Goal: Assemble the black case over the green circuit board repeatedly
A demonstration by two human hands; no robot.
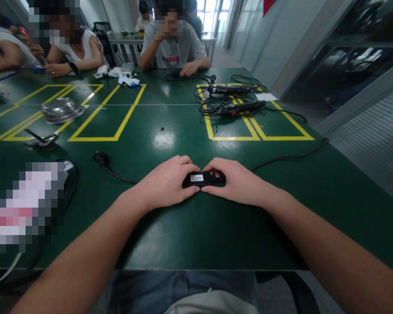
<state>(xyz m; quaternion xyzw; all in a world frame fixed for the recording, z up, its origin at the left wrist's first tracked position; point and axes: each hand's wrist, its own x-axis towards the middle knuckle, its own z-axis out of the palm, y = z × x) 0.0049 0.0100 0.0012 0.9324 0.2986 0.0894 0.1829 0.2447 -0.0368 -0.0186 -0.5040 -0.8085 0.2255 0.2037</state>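
A small black power adapter (205,179) with a white printed label lies flat on the green table in front of me. My left hand (167,181) grips its left end, thumb on the near edge and fingers on the far edge. From the other side, my right hand (240,179) closes its thumb and fingers round the right end, where a cord joins. A black mains plug (101,158) rests to the left, its cord passing beneath my left hand. Behind my right hand a black cable (288,157) runs off to the right.
Two black handheld tools (232,89) with tangled cords lie at the back right, inside yellow tape outlines (212,126). A metal bowl (62,110) and a blurred-out phone-like object (29,200) are on the left. Gloves (128,80) lie farther back. People sit across the table.
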